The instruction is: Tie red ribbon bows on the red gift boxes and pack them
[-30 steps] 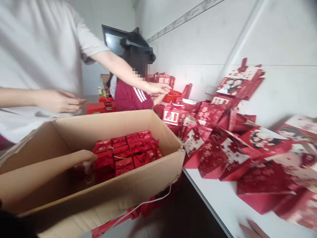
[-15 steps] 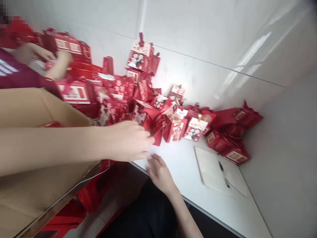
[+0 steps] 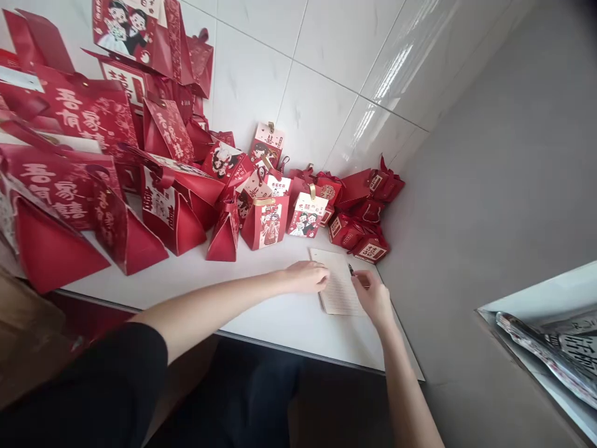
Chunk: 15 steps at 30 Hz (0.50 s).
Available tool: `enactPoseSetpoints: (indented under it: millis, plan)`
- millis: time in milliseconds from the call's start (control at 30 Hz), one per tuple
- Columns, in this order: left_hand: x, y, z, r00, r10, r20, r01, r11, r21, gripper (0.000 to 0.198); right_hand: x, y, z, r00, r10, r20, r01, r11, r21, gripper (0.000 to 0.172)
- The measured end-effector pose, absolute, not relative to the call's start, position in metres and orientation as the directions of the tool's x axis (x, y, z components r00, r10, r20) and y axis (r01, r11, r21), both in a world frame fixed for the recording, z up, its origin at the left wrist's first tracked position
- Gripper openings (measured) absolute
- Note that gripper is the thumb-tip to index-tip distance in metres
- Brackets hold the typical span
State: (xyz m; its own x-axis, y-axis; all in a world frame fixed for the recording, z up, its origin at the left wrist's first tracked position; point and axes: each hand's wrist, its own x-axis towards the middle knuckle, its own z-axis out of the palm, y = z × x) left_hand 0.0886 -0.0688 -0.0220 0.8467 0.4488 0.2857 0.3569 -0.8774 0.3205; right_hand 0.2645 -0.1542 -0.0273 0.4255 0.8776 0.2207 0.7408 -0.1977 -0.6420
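A lined notepad (image 3: 338,283) lies on the white table near the corner. My left hand (image 3: 308,277) rests at the pad's left edge with its fingers curled; what they hold, if anything, is hidden. Over the pad's right side, my right hand (image 3: 372,294) grips a dark pen (image 3: 351,269) between thumb and fingers. Just behind the pad stand a red and white gift box with a cartoon couple (image 3: 308,216) and a red box with a gold ribbon (image 3: 270,224).
Many red gift boxes (image 3: 181,211) line the white table (image 3: 261,311) along the tiled wall. More dark red boxes (image 3: 368,249) fill the corner by the grey wall. A shelf with packets (image 3: 550,354) is at the right, cardboard (image 3: 23,317) at the lower left.
The view has swung right and closer to the table. Both hands have moved to the notepad, and my right hand has taken hold of the pen. The other person is out of view.
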Motion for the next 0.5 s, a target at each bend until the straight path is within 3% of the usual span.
enactPoseSetpoints:
  millis: [133, 300, 500]
  plan:
    - [0.108, -0.066, -0.053, 0.788, 0.524, 0.323, 0.361, -0.818, 0.447, 0.018, 0.305, -0.117, -0.044, 0.621, 0.739, 0.261, 0.703, -0.378, -0.602, 0.038]
    - [0.107, -0.07, -0.075, 0.784, 0.532, 0.321, 0.31, -0.783, 0.54, 0.015, 0.311, -0.105, -0.066, 0.598, 0.768, 0.229, 0.714, -0.38, -0.589, 0.052]
    - [0.11, -0.08, -0.08, 0.865, 0.414, 0.282, 0.279, -0.866, 0.415, 0.021, 0.314, -0.11, -0.069, 0.597, 0.757, 0.265, 0.668, -0.286, -0.687, 0.047]
